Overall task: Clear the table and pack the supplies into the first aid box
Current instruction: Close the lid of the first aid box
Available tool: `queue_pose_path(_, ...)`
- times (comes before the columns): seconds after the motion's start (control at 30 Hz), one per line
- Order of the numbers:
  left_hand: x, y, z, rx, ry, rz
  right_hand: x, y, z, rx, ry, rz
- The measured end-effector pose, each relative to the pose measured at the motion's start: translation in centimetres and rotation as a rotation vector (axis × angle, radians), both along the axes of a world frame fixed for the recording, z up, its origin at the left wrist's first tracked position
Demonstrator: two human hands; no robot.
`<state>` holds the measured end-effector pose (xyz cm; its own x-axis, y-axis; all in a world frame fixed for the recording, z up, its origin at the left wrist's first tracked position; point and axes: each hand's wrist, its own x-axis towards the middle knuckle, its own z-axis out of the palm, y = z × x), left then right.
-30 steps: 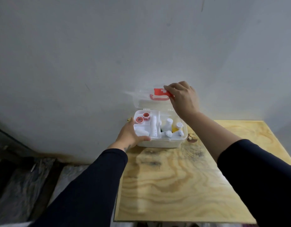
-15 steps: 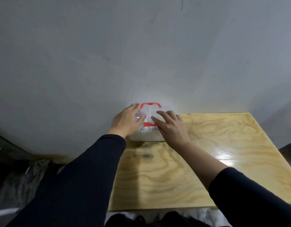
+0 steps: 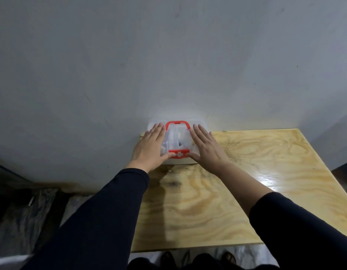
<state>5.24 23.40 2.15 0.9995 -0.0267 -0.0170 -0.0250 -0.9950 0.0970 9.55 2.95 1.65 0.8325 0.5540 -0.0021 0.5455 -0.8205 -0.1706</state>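
Observation:
The first aid box [image 3: 177, 140] is a clear plastic case with a red handle [image 3: 177, 123] and a red front latch [image 3: 179, 153]. It stands at the far left of the wooden table [image 3: 237, 191], against the wall, with its lid down. White supplies show dimly through the lid. My left hand [image 3: 149, 149] lies flat on the lid's left side, thumb at the latch. My right hand [image 3: 206, 148] lies flat on the lid's right side, thumb also at the latch. Both hands have fingers spread and hold nothing.
A grey wall [image 3: 168, 65] rises right behind the box. The table's left edge drops to a dark floor with crumpled plastic sheeting [image 3: 26, 217]. My feet [image 3: 168, 258] show below the table's near edge.
One second ago the lid stood open, held up by my right hand, with my left hand on the box's side. The lid has come down and both hands now rest flat on it.

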Motion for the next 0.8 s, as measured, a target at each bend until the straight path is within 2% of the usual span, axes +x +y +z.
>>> queue_pose_path(0.4,1.8,-0.6,-0.1,0.157,-0.033,-0.004,1.8,0.3,0.0,-0.013,-0.028,-0.011)
queue_pose_path(0.8,1.4,-1.0,-0.2,0.134,-0.059,0.011,1.6,0.5,-0.4,-0.067,-0.081,-0.021)
